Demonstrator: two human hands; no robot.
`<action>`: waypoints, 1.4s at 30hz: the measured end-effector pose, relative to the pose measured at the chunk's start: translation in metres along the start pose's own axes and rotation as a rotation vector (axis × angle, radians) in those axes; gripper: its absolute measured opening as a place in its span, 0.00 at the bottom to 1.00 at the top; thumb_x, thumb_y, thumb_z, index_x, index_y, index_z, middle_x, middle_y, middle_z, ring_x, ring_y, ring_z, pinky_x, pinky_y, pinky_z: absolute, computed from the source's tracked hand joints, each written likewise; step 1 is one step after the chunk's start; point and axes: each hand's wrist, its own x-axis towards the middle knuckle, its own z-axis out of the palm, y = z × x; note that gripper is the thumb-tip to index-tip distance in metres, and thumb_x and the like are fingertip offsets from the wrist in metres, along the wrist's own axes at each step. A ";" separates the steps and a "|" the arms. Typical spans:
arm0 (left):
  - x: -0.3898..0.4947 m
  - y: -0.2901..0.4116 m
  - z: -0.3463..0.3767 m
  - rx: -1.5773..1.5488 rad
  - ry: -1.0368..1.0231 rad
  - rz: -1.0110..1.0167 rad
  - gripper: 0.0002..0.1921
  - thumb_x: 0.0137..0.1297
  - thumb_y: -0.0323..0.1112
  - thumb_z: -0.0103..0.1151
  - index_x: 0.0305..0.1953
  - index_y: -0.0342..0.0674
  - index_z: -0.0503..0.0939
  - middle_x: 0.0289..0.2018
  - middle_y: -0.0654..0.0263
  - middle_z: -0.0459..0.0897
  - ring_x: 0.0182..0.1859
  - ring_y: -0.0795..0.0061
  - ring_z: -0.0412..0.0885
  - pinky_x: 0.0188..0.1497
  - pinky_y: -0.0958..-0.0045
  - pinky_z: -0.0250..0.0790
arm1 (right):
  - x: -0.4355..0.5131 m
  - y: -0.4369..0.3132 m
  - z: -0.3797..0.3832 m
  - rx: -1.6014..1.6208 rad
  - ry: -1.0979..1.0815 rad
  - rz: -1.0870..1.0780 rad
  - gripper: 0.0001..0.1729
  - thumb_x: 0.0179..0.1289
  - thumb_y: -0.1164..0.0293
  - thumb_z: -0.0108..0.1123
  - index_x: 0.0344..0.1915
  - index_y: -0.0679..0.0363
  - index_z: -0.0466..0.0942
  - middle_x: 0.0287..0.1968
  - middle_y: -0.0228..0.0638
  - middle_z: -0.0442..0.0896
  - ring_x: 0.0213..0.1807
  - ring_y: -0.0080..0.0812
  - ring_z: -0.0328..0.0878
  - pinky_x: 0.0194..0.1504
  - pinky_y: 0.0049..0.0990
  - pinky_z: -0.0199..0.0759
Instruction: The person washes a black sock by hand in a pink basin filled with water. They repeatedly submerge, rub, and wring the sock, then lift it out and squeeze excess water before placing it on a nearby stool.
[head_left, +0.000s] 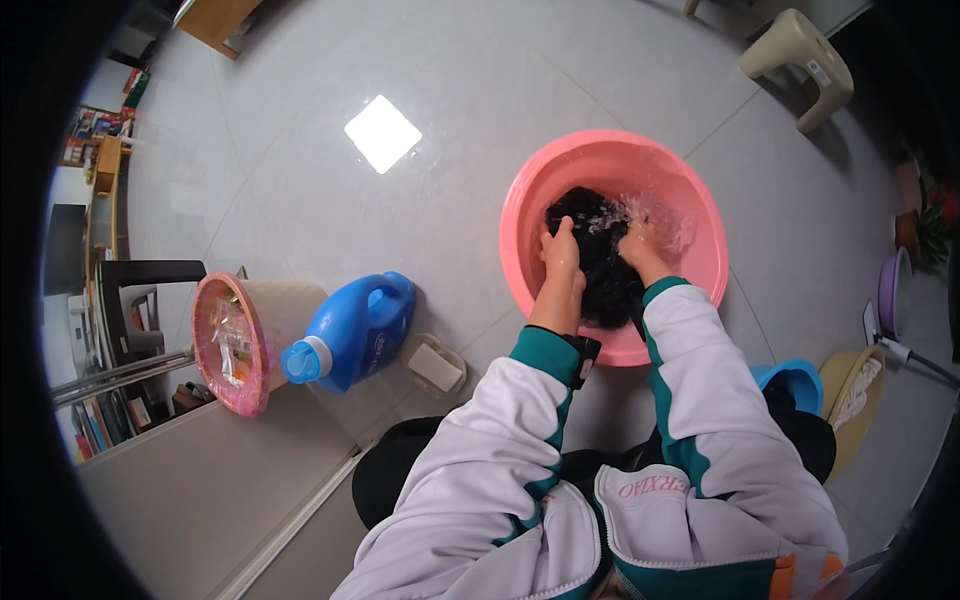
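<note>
A pink plastic basin (613, 142) stands on the floor before me, with water splashing inside at the right. In it lies a bunched black wet cloth (600, 259). My left hand (561, 251) is at the cloth's left side, its thumb raised and the other fingers largely hidden. At the right side of the cloth, my right hand (643, 244) is lowered into the splashing water, its fingers partly hidden. Whether either hand grips the cloth is unclear. Left of the basin are a blue detergent jug (365, 330) and a white soap bar (435, 367) in a dish (459, 388).
A lined waste bin (259, 352) stands left of the jug. Close to my right knee are a blue basin (802, 379) and a beige basin (832, 375) holding white cloth. A beige stool (802, 52) is at the upper right, a purple basin (892, 292) at the far right.
</note>
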 end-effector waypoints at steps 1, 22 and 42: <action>0.002 -0.001 0.000 -0.015 -0.016 0.001 0.38 0.66 0.46 0.58 0.74 0.47 0.57 0.74 0.49 0.51 0.74 0.51 0.54 0.73 0.55 0.51 | 0.000 -0.002 -0.002 0.060 -0.167 -0.044 0.46 0.55 0.82 0.51 0.75 0.51 0.52 0.68 0.64 0.60 0.72 0.63 0.56 0.70 0.44 0.57; -0.033 0.021 0.014 -0.435 -0.399 -0.255 0.14 0.66 0.50 0.60 0.35 0.45 0.77 0.29 0.65 0.79 0.29 0.69 0.79 0.31 0.67 0.74 | -0.159 -0.128 -0.115 0.563 0.246 -0.544 0.13 0.60 0.66 0.68 0.36 0.64 0.77 0.32 0.44 0.83 0.32 0.42 0.82 0.38 0.34 0.75; -0.018 0.004 0.002 0.029 0.066 0.004 0.41 0.66 0.50 0.59 0.75 0.53 0.51 0.75 0.49 0.47 0.76 0.56 0.48 0.71 0.50 0.55 | -0.008 -0.008 -0.019 0.277 -0.455 -0.176 0.54 0.53 0.67 0.69 0.76 0.57 0.47 0.73 0.65 0.53 0.76 0.64 0.47 0.72 0.46 0.51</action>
